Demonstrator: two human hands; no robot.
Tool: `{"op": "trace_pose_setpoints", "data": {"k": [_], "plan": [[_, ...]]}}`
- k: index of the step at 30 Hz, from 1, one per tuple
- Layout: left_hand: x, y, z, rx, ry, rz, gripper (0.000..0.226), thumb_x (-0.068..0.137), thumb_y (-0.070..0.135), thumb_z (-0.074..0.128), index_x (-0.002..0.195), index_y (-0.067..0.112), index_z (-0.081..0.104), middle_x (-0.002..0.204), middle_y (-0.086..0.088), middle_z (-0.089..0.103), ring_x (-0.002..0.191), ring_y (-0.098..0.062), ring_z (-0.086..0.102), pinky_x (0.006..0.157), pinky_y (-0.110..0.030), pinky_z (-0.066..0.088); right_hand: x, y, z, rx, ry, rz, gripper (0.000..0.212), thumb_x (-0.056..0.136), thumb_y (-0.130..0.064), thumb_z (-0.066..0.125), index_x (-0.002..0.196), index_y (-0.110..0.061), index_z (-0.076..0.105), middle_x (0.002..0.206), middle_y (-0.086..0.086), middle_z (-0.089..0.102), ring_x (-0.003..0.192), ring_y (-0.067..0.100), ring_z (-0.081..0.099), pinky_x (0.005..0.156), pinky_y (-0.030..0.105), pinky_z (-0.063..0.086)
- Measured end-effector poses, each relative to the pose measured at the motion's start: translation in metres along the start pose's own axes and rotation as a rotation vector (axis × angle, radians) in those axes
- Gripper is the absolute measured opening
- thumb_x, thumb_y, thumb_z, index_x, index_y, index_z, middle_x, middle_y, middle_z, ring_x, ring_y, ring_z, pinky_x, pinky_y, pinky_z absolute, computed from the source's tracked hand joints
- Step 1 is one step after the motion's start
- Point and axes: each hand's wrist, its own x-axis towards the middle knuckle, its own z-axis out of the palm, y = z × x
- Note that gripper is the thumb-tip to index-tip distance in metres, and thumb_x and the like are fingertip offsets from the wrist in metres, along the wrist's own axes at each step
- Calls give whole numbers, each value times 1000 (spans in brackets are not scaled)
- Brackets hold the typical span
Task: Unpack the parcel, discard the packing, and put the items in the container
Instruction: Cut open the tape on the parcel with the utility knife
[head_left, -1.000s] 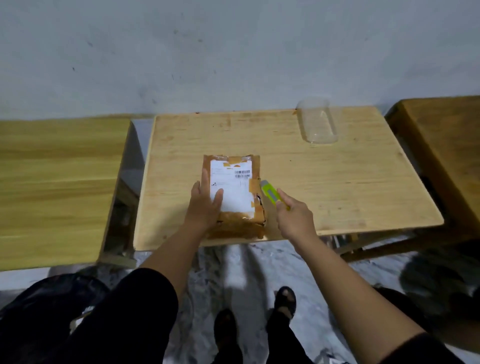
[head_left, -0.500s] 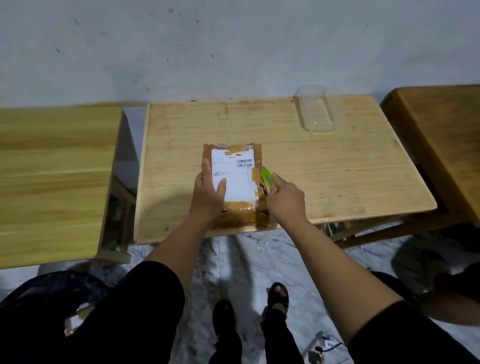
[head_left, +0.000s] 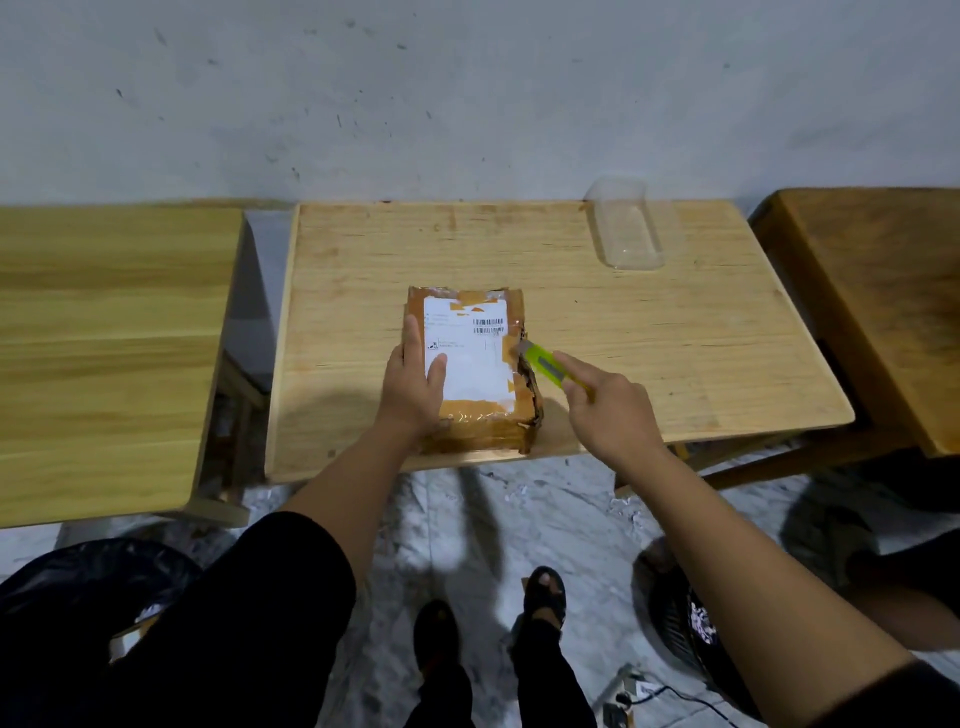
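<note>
A brown taped cardboard parcel with a white shipping label lies near the front edge of the middle wooden table. My left hand presses flat on the parcel's left side, fingers straight. My right hand grips a lime-green utility knife, index finger stretched along it, its tip at the parcel's torn right edge. A clear plastic container stands at the table's back right.
A yellow wooden table stands to the left and a darker one to the right. A black bin bag sits on the floor at lower left, a dark fan at lower right. The grey wall is close behind.
My right hand has drawn the knife forward along the parcel's right edge, leaving that edge torn open. The left hand stays pressed on the parcel.
</note>
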Motion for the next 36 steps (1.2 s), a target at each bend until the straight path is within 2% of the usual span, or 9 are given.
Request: {"op": "trace_pose_setpoints", "data": {"k": [3, 6, 8, 11, 16, 21, 25, 30, 36], "plan": [[-5, -3, -4, -21, 32, 39, 57, 98, 18, 39, 147, 9, 13, 142, -17, 40, 128, -28, 38, 99, -22, 26, 0, 5, -8, -63, -197, -304, 42, 94, -20, 48, 130, -41, 46, 131, -2, 59, 99, 27, 66, 78, 19, 45], [-9, -6, -5, -19, 37, 66, 55, 97, 15, 40, 146, 8, 16, 139, -17, 44, 125, -30, 42, 96, -22, 28, 9, 3, -8, -228, -425, -446, 41, 94, -21, 49, 130, -41, 46, 133, -2, 58, 117, 24, 59, 94, 36, 49], [-9, -8, -4, -9, 27, 63, 55, 97, 18, 39, 147, 10, 15, 140, -17, 43, 125, -30, 41, 98, -25, 29, 16, 0, -7, -298, -459, -461, 42, 93, -21, 50, 129, -42, 48, 131, -1, 61, 115, 25, 59, 92, 39, 49], [-8, -10, -3, -4, 17, 56, 58, 95, 26, 35, 147, 12, 13, 141, -16, 42, 125, -28, 41, 98, -25, 29, 22, -2, -5, -351, -462, -486, 41, 93, -22, 51, 127, -44, 49, 126, -2, 64, 110, 24, 60, 87, 34, 50], [-9, -9, -3, -2, 12, 42, 57, 97, 18, 37, 148, 13, 11, 140, -15, 42, 123, -26, 41, 94, -22, 29, 26, -1, 1, -326, -444, -553, 40, 93, -23, 50, 128, -43, 49, 130, -2, 61, 115, 22, 58, 85, 28, 46], [-8, -5, -3, 12, -2, 22, 58, 97, 17, 36, 148, 13, 9, 141, -16, 41, 125, -29, 40, 101, -33, 32, 29, 2, 2, -315, -411, -598, 41, 94, -22, 49, 129, -42, 48, 128, -3, 62, 114, 21, 57, 78, 20, 37], [-7, -2, -3, 49, -7, 11, 57, 97, 17, 35, 147, 11, 8, 141, -18, 40, 124, -29, 40, 97, -31, 32, 31, 2, -1, -348, -399, -636, 41, 95, -23, 46, 130, -44, 46, 127, -3, 62, 113, 22, 57, 75, 21, 36], [-7, -2, -2, 93, -10, 18, 57, 97, 18, 34, 147, 9, 7, 138, -19, 41, 121, -31, 42, 96, -37, 36, 29, -8, -1, -491, -369, -697, 42, 97, -22, 40, 131, -47, 42, 109, 2, 62, 95, 24, 58, 66, 25, 31], [-9, 1, -5, 126, -21, 10, 58, 98, 21, 34, 147, 9, 7, 141, -18, 40, 125, -30, 41, 98, -36, 35, 37, -5, -11, -549, -427, -624, 40, 96, -26, 40, 131, -47, 43, 106, -1, 64, 96, 23, 57, 67, 25, 31]]}}
